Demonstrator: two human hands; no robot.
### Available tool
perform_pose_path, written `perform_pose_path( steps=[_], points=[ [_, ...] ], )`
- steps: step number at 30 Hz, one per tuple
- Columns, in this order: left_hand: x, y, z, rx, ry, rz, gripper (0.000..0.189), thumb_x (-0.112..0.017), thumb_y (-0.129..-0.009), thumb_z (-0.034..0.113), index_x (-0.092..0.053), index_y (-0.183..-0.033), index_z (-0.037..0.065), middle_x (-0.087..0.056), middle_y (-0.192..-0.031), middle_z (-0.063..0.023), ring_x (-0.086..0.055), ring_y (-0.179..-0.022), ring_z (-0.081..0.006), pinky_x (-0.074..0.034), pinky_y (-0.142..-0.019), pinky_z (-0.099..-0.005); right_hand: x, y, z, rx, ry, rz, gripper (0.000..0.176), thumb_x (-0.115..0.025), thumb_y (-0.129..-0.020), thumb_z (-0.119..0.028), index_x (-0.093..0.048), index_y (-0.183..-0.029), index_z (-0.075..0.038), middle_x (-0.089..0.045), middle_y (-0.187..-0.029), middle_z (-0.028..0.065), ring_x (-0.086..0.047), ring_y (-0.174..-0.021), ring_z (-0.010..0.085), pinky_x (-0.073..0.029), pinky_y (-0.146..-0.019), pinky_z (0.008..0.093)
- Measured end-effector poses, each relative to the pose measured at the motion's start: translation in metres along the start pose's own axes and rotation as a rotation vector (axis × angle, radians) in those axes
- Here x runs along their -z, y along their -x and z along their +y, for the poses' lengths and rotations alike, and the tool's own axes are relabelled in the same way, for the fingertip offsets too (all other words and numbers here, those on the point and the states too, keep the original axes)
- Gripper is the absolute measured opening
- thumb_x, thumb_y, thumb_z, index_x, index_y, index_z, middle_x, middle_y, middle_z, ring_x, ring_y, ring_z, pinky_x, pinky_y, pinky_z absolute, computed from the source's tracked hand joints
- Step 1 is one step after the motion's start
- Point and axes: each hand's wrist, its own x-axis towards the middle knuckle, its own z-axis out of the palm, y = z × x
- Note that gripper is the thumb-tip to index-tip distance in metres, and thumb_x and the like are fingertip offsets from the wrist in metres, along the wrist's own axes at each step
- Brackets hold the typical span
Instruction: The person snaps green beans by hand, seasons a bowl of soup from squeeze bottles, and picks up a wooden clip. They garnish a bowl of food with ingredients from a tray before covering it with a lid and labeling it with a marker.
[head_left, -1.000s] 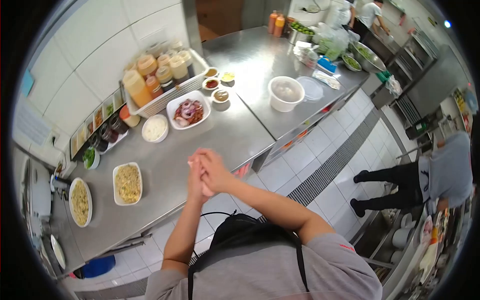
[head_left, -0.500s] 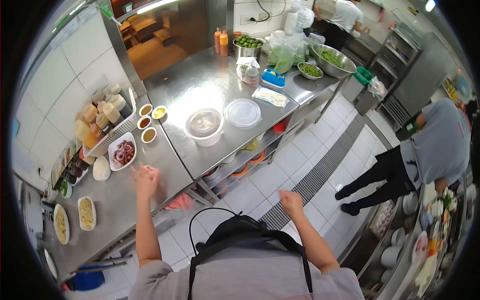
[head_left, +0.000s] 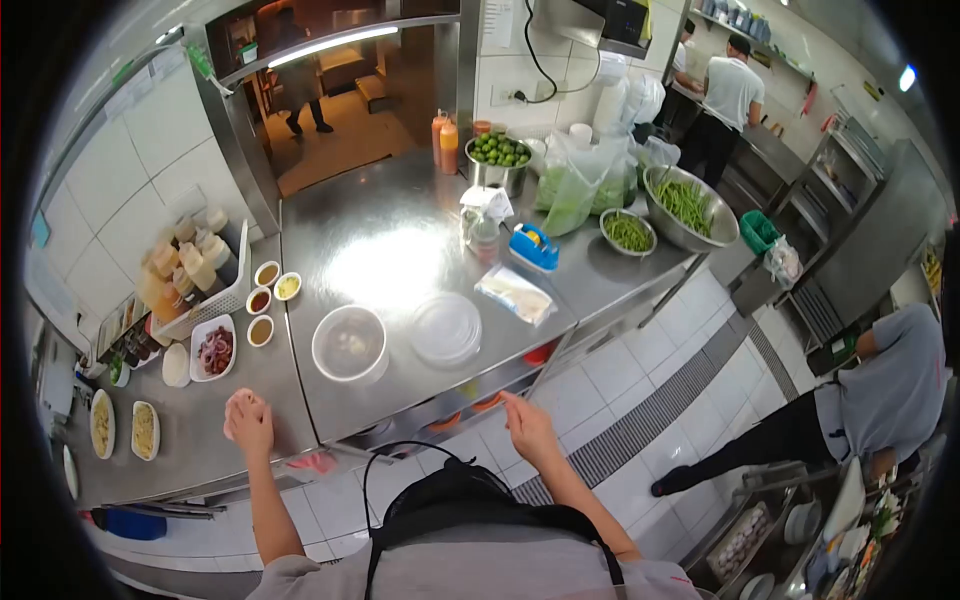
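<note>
My left hand (head_left: 248, 420) is over the front edge of the steel counter, with its fingers curled in. Whether it holds anything small is hidden. Nearest to it are a white dish of sliced red onion and dark pieces (head_left: 213, 350) and a small cup of brown sauce (head_left: 261, 331). My right hand (head_left: 532, 432) is in the air in front of the counter, index finger stretched out and the others loosely bent, with nothing visible in it. Beyond it on the counter are a round white tub (head_left: 350, 345) and a clear plastic lid (head_left: 446, 330).
Sauce bottles fill a white basket (head_left: 200, 265) on the left. A pot of limes (head_left: 497, 160), a blue holder (head_left: 534, 247) and a steel bowl of green beans (head_left: 690, 210) are farther along. A co-worker in grey (head_left: 880, 370) stands at the right; others work behind.
The view has swung and tilted up. My left hand's spread fingers have curled in, and my right hand's fist has loosened with a finger out. The grey-clad co-worker now leans lower at the right.
</note>
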Motion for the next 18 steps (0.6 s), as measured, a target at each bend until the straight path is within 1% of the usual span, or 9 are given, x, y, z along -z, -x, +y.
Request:
perform_pose_path(
  steps=[2, 4, 7, 9, 11, 13, 15, 17, 18],
  points=[
    [-0.022, 0.014, -0.007, -0.081, -0.116, 0.363, 0.032, -0.060, -0.072, 0.025, -0.055, -0.092, 0.001, -0.057, -0.092, -0.0164, -0.050, -0.092, -0.0311, -0.037, -0.082, -0.0400, 0.005, -0.014, 0.004, -0.068, -0.101, -0.025, 0.014, -0.053, -0.081, -0.013, -0.060, -0.090, -0.004, -0.060, -0.083, 0.0123, -0.058, -0.071, 0.0281, -0.046, -0.063, 0.0340],
    [-0.010, 0.004, -0.006, 0.317, 0.590, -0.084, 0.020, -0.058, -0.074, 0.019, -0.053, -0.084, 0.003, -0.057, -0.079, -0.0102, -0.052, -0.085, -0.0232, -0.039, -0.076, -0.0362, 0.014, -0.033, 0.003, 0.067, -0.083, -0.181, 0.018, -0.055, -0.080, -0.013, -0.059, -0.095, -0.004, -0.061, -0.084, 0.0129, -0.058, -0.071, 0.0272, -0.046, -0.063, 0.0327],
    [-0.007, -0.011, 0.003, 0.698, 1.098, 0.004, 0.011, -0.056, -0.076, 0.013, -0.054, -0.084, 0.005, -0.056, -0.073, -0.0035, -0.051, -0.083, -0.0157, -0.040, -0.075, -0.0305, 0.017, -0.075, -0.010, 0.026, -0.181, -0.315, 0.023, -0.055, -0.081, -0.014, -0.058, -0.102, -0.005, -0.060, -0.085, 0.0119, -0.058, -0.071, 0.0215, -0.046, -0.064, 0.0296],
    [0.086, -0.034, 0.092, 0.634, 1.180, -0.022, 0.008, -0.057, -0.077, 0.010, -0.054, -0.083, 0.005, -0.055, -0.078, -0.0022, -0.050, -0.083, -0.0118, -0.040, -0.074, -0.0275, 0.012, -0.095, -0.027, 0.030, -0.449, -0.434, 0.027, -0.054, -0.083, -0.016, -0.056, -0.108, -0.005, -0.060, -0.090, 0.0118, -0.057, -0.076, 0.0192, -0.045, -0.068, 0.0284],
    [0.112, -0.045, 0.178, 0.200, 1.347, 0.114, 0.010, -0.059, -0.076, 0.010, -0.054, -0.082, 0.004, -0.055, -0.085, -0.0048, -0.051, -0.084, -0.0143, -0.040, -0.077, -0.0284, 0.006, -0.110, -0.055, 0.038, -0.756, -0.437, 0.031, -0.052, -0.085, -0.018, -0.053, -0.113, -0.004, -0.058, -0.097, 0.0124, -0.056, -0.083, 0.0194, -0.044, -0.072, 0.0282],
    [0.127, -0.045, 0.255, -0.043, 1.371, -0.143, 0.017, -0.063, -0.073, 0.011, -0.055, -0.086, 0.003, -0.055, -0.093, -0.0081, -0.052, -0.091, -0.0189, -0.039, -0.083, -0.0319, -0.008, -0.120, -0.056, -0.017, -0.908, -0.443, 0.033, -0.051, -0.085, -0.019, -0.052, -0.115, -0.004, -0.057, -0.100, 0.0131, -0.055, -0.087, 0.0201, -0.044, -0.074, 0.0284],
    [0.135, -0.042, 0.332, -0.052, 1.694, -0.397, 0.033, -0.063, -0.073, 0.011, -0.055, -0.103, 0.003, -0.053, -0.110, -0.0144, -0.049, -0.107, -0.0244, -0.037, -0.090, -0.0336, -0.035, -0.131, -0.017, 0.279, -0.568, 0.075, 0.029, -0.048, -0.086, -0.017, -0.053, -0.111, -0.002, -0.059, -0.092, 0.0137, -0.057, -0.083, 0.0216, -0.044, -0.072, 0.0298],
    [0.139, -0.059, 0.369, -0.148, 1.784, -0.697, 0.038, -0.063, -0.073, 0.010, -0.054, -0.109, 0.004, -0.049, -0.119, -0.0156, -0.047, -0.111, -0.0252, -0.037, -0.092, -0.0344, 0.024, -0.167, 0.007, -0.030, -0.532, -0.120, 0.020, -0.047, -0.086, -0.016, -0.057, -0.098, -0.003, -0.060, -0.081, 0.0135, -0.059, -0.073, 0.0233, -0.046, -0.065, 0.0324],
    [0.136, -0.068, 0.381, -0.117, 1.779, -0.685, 0.038, -0.063, -0.073, 0.010, -0.054, -0.109, 0.004, -0.049, -0.119, -0.0156, -0.047, -0.111, -0.0252, -0.037, -0.092, -0.0344, 0.053, -0.183, 0.018, 0.080, -0.243, -0.037, 0.016, -0.049, -0.086, -0.017, -0.056, -0.085, -0.003, -0.058, -0.069, 0.0124, -0.058, -0.061, 0.0266, -0.045, -0.055, 0.0344]
  ],
)
